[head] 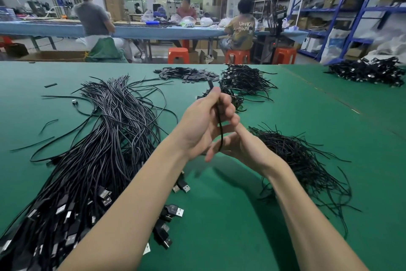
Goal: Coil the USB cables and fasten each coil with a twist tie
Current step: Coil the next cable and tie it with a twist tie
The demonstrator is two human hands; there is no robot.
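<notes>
My left hand [204, 123] is raised over the green table [241, 215] and grips a black USB cable [220, 130], whose end sticks up above my fingers. The cable runs down into my right hand [237, 143], which sits just below with its fingers wrapped around the lower part. A large bundle of loose black USB cables [98, 150] lies to the left, with plugs near the front edge. A pile of thin black twist ties [301, 161] lies to the right of my hands. Coiled cables [246, 81] are heaped beyond my hands.
Small black flat pieces [186, 73] are scattered at the far middle of the table. Another heap of cables [371, 70] sits at the far right. Several people sit on orange stools [178, 55] at a blue table behind. Blue shelving [351, 11] stands at the right.
</notes>
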